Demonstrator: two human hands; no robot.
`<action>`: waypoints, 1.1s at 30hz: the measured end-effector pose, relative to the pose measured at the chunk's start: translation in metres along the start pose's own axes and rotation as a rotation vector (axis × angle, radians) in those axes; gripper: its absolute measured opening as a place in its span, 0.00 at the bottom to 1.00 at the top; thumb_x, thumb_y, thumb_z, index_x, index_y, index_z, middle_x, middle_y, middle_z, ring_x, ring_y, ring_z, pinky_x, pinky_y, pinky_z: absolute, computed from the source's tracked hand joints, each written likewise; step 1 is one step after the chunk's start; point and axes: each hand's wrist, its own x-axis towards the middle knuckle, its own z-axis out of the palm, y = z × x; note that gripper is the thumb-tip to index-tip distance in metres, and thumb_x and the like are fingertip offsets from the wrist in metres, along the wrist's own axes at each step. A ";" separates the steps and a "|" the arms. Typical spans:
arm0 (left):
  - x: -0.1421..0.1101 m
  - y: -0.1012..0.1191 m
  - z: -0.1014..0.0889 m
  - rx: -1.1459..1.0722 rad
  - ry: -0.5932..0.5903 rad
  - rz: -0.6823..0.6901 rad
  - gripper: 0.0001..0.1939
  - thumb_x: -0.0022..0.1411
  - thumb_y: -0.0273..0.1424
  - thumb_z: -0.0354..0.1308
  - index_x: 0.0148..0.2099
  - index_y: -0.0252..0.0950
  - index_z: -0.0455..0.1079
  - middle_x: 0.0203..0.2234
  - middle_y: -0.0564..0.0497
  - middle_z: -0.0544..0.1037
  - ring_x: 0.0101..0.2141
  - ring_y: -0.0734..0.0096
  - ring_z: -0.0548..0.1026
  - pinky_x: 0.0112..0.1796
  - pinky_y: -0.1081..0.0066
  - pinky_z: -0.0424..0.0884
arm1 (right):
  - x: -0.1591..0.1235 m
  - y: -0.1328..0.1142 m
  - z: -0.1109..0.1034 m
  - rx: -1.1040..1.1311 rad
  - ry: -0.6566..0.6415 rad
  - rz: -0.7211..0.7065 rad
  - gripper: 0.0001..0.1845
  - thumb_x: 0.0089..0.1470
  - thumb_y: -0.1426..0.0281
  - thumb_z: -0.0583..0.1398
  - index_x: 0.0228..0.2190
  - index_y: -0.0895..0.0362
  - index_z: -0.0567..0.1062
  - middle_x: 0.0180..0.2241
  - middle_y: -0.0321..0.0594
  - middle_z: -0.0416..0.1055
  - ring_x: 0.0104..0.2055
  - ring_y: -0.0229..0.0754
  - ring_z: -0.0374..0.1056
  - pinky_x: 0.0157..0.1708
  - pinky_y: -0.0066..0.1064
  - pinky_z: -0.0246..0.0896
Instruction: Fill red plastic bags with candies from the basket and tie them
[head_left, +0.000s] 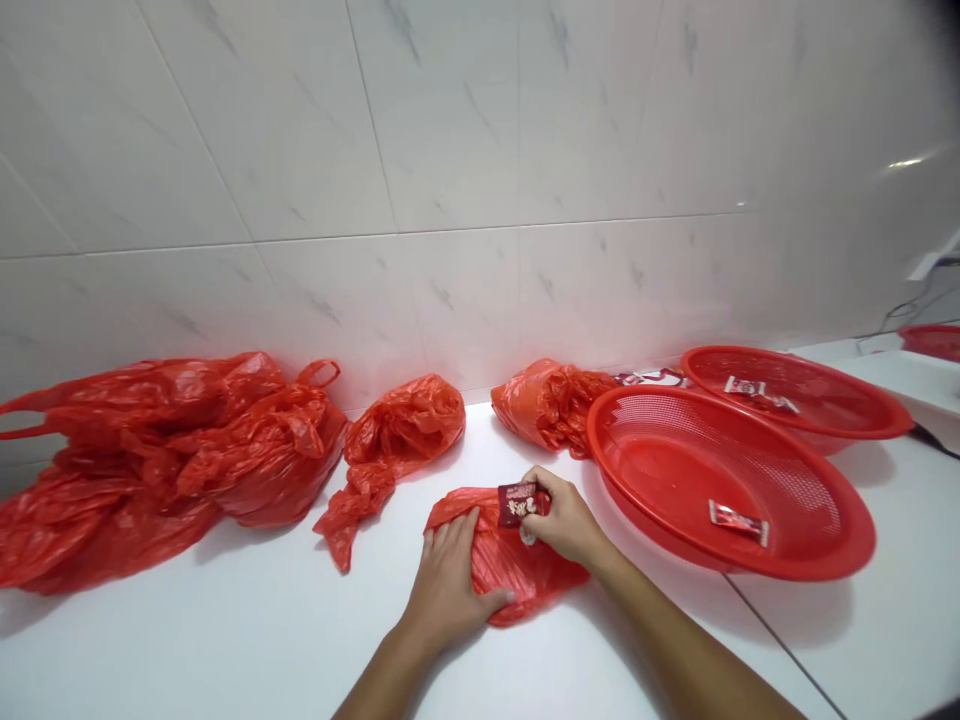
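A flattened red plastic bag [495,570] lies on the white table in front of me. My left hand [450,580] rests over its left side, fingers stretched out and the thumb apart on the plastic. At the bag's upper right, my right hand [559,515] is closed on a small dark red snack packet [514,505] with pale printing. A pale bit of wrapper [527,537] shows just under the right fingers; what it belongs to is partly hidden.
Right of my hands stands a red plastic basket [660,470] with one wrapped snack [739,522] inside. Behind it, another red basket [840,425] contains a few packets [745,387]. Crumpled red bags [555,400] lie along the tiled wall, and several bulky ones [255,450] are heaped at left.
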 end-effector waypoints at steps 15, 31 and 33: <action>-0.005 0.016 0.005 -0.253 0.526 0.455 0.25 0.69 0.32 0.62 0.67 0.44 0.67 0.55 0.45 0.83 0.53 0.52 0.82 0.52 0.53 0.79 | -0.018 0.014 0.008 0.135 0.298 -0.055 0.09 0.49 0.74 0.63 0.35 0.53 0.74 0.33 0.32 0.75 0.33 0.41 0.70 0.37 0.30 0.67; 0.007 0.019 0.016 -0.244 0.464 0.169 0.24 0.68 0.37 0.64 0.64 0.42 0.71 0.51 0.43 0.81 0.49 0.51 0.81 0.50 0.50 0.78 | -0.019 -0.004 0.004 0.080 0.347 0.027 0.08 0.54 0.66 0.66 0.35 0.54 0.74 0.30 0.34 0.75 0.32 0.43 0.71 0.35 0.31 0.67; 0.005 0.020 0.013 -0.225 0.517 0.175 0.25 0.69 0.38 0.62 0.66 0.41 0.69 0.54 0.41 0.79 0.53 0.48 0.79 0.53 0.47 0.76 | -0.020 -0.004 0.005 0.029 0.237 -0.018 0.07 0.52 0.69 0.65 0.36 0.54 0.76 0.32 0.35 0.77 0.35 0.45 0.73 0.38 0.33 0.69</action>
